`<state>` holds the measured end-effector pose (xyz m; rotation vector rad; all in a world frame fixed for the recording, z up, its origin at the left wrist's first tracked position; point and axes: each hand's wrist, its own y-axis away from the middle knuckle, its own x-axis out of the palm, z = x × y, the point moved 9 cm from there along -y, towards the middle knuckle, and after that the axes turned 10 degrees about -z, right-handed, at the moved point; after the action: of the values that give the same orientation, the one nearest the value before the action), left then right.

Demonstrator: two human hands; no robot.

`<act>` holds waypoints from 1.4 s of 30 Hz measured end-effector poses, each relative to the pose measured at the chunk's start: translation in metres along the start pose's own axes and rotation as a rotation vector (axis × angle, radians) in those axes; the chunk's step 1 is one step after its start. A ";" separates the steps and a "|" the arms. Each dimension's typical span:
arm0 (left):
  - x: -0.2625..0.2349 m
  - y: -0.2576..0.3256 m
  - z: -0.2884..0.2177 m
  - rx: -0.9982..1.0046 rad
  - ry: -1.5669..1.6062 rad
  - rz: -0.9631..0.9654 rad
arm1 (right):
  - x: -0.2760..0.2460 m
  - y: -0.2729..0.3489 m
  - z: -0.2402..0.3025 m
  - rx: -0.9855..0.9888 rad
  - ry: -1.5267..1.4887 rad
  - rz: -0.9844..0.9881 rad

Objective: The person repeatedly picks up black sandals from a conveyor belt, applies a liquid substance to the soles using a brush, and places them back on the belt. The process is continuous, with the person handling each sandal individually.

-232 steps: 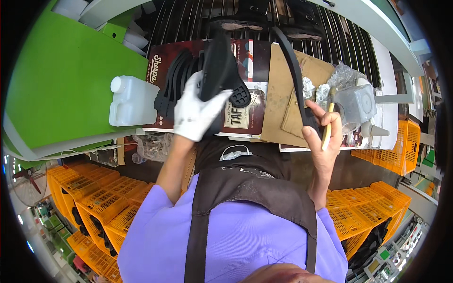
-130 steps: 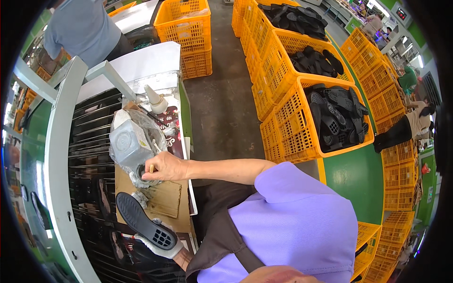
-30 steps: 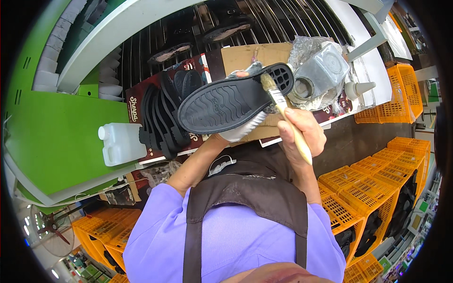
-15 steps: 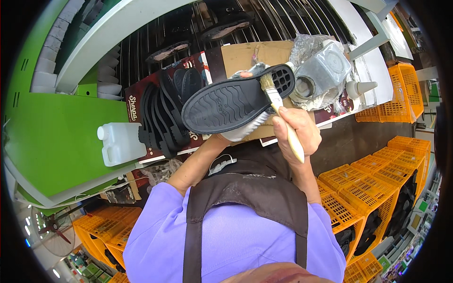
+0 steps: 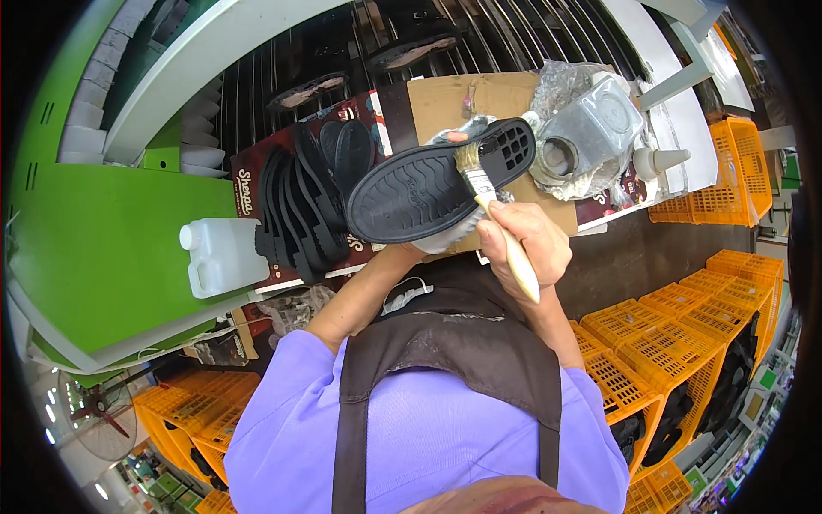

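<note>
A black shoe sole [image 5: 407, 199] is held up in front of me, showing wavy ridges and a grid of hollows at its heel end. My left hand [image 5: 454, 236], in a white glove with a bare fingertip at the far edge, grips it from beneath; most of that hand is hidden. With my right hand [image 5: 529, 244] I hold a paintbrush [image 5: 519, 267] by its pale wooden handle. Its bristles rest on the sole beside the heel grid. Just beyond, a clear plastic container [image 5: 604, 120] with a round opening lies tilted on crumpled plastic.
More black soles [image 5: 287, 214] lie lined up on the bench at left, beside a white jug [image 5: 224, 259]. A nozzle bottle [image 5: 661, 161] lies at right. Shoe parts rest on a rack of metal bars [image 5: 488, 38] behind. Orange crates [image 5: 668, 334] stand along my right.
The brush has shifted left along the sole, away from the heel grid. The sole's toe end has moved a little to the right.
</note>
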<state>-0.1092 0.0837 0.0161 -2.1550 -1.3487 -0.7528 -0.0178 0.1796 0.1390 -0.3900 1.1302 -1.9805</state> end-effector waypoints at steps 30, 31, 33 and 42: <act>0.002 0.005 0.032 -0.195 -0.082 0.091 | 0.018 0.005 0.015 0.046 -0.153 0.065; 0.005 0.006 0.030 -0.223 -0.002 0.085 | 0.020 0.005 0.015 0.050 -0.163 0.072; 0.010 0.008 0.024 -0.217 0.001 0.095 | 0.021 0.004 0.015 0.054 -0.186 0.083; 0.002 0.019 0.044 -0.231 -0.325 0.123 | 0.024 -0.007 0.019 0.029 -0.243 0.145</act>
<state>-0.0826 0.1058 -0.0170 -2.6073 -1.3191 -0.5483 -0.0248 0.1518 0.1528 -0.5046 0.9476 -1.7672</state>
